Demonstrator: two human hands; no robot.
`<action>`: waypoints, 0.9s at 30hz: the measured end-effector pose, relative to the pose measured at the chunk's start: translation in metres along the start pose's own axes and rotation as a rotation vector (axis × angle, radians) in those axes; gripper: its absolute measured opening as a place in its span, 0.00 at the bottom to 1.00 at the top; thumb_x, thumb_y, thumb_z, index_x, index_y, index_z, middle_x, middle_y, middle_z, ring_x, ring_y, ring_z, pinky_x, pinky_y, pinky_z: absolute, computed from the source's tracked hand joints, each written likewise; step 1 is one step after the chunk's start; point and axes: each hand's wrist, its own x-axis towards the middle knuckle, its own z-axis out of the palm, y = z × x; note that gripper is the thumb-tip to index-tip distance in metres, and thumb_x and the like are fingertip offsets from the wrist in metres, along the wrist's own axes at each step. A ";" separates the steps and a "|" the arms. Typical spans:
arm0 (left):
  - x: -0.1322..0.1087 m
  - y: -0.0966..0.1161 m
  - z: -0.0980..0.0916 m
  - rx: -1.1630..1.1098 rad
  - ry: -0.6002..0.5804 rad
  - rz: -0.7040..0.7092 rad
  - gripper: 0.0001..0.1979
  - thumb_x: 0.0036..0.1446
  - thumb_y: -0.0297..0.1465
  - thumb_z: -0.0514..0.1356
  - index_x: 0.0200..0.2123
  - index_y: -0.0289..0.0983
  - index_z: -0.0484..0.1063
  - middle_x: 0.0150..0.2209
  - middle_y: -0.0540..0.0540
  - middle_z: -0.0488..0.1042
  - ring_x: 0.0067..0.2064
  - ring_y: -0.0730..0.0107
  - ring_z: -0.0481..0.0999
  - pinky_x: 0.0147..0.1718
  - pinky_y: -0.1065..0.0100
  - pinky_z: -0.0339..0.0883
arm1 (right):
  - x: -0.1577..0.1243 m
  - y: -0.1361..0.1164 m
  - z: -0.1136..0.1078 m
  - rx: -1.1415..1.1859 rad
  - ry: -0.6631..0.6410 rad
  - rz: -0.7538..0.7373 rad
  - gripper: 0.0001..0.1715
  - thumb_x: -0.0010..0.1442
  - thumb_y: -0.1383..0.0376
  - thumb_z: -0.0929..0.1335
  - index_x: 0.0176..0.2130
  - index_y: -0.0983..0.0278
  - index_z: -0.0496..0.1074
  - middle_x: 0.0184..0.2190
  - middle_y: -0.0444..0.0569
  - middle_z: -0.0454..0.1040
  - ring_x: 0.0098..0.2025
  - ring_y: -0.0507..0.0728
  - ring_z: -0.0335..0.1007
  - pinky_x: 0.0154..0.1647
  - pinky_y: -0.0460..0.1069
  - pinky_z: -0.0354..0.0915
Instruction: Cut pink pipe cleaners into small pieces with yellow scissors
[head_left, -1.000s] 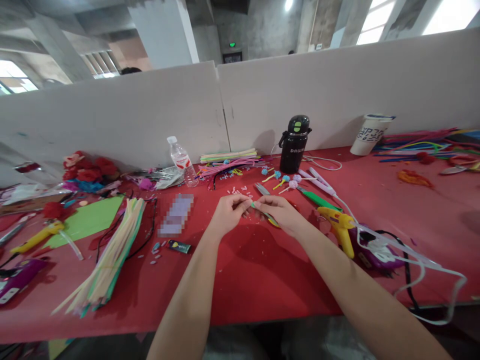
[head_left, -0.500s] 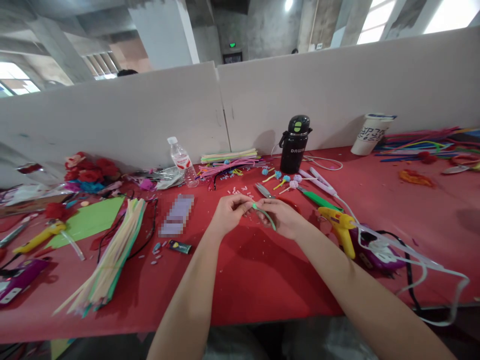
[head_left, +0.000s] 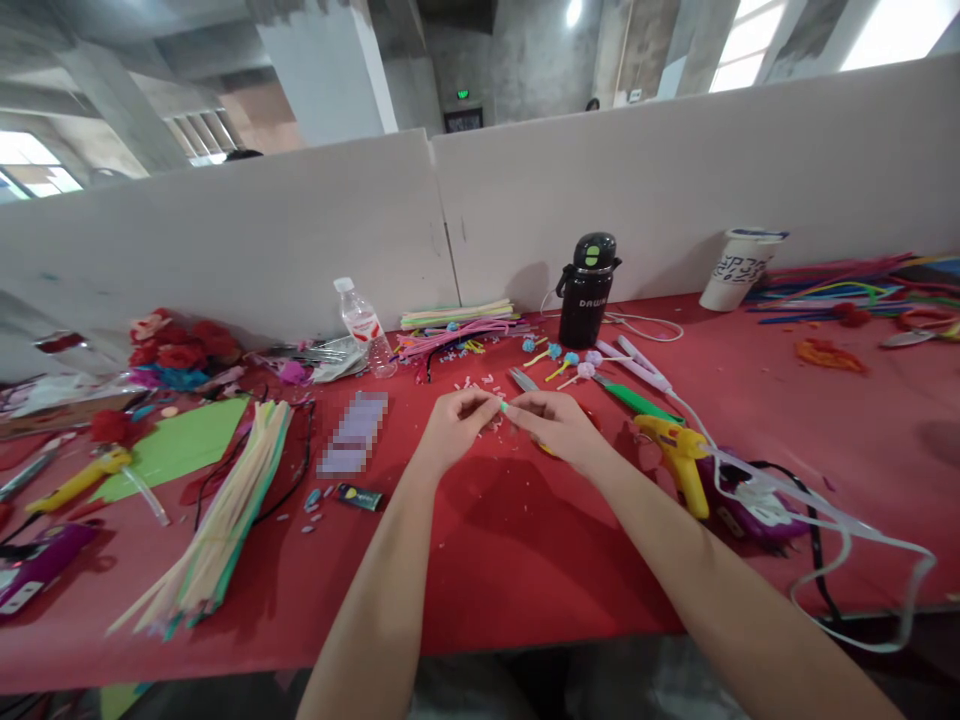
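Working largest down. Red table (head_left: 525, 570) carries everything. A white partition (head_left: 675, 170) runs along its far edge, and the tall items stand near it: black flask (head_left: 589, 290), water bottle (head_left: 364, 325), paper cup (head_left: 739, 268). Likely parked there so nothing tips into the hand zone.

A long bundle of pale sticks (head_left: 225, 500) lies flat on the left, beside a green sheet (head_left: 180, 445) and well apart from the hands. The yellow glue gun (head_left: 679, 450) lies near the right forearm, its cable trailing toward the near edge. Reads as kept within reach but off to the side.

Left hand (head_left: 450, 430) and right hand (head_left: 559, 425) meet at mid-table, low over the surface. Both pinch a short green pipe cleaner (head_left: 504, 407), thumb and forefinger closed tight, left on one end and right just beside it, the other fingers curled in. The grips sit that close probably because the wire is floppy, and a short span stays stiff. The rest of it runs under the right palm, so I can't tell its length.

A grey metal tool (head_left: 523, 379), scissors or pliers, lies just behind the hands, touching neither. Pink scraps (head_left: 476, 383) are scattered near it.
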 end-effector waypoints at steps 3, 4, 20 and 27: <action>0.000 0.000 0.001 0.017 0.013 -0.048 0.18 0.55 0.44 0.57 0.28 0.33 0.72 0.25 0.47 0.72 0.25 0.77 0.68 0.26 0.73 0.62 | 0.000 0.003 0.002 -0.153 0.036 -0.124 0.14 0.58 0.57 0.66 0.32 0.65 0.73 0.27 0.46 0.73 0.25 0.50 0.63 0.26 0.46 0.57; 0.000 -0.001 0.002 0.026 0.014 -0.065 0.19 0.55 0.44 0.56 0.26 0.33 0.72 0.23 0.48 0.71 0.24 0.77 0.67 0.24 0.74 0.61 | 0.000 0.004 0.002 -0.196 0.043 -0.153 0.14 0.59 0.57 0.66 0.32 0.65 0.73 0.27 0.46 0.73 0.27 0.51 0.64 0.27 0.46 0.58; 0.001 -0.006 0.003 0.038 -0.008 -0.097 0.18 0.53 0.44 0.58 0.25 0.33 0.71 0.21 0.49 0.69 0.22 0.77 0.66 0.22 0.74 0.60 | 0.003 0.015 0.005 -0.132 0.067 -0.107 0.13 0.57 0.56 0.67 0.28 0.62 0.71 0.24 0.46 0.71 0.25 0.53 0.63 0.28 0.47 0.57; 0.001 -0.007 0.003 0.122 -0.012 -0.070 0.17 0.54 0.43 0.58 0.27 0.33 0.73 0.23 0.48 0.73 0.23 0.77 0.68 0.24 0.73 0.63 | 0.007 0.018 0.006 -0.020 0.074 -0.001 0.12 0.54 0.58 0.69 0.27 0.64 0.70 0.23 0.45 0.71 0.24 0.51 0.63 0.28 0.47 0.57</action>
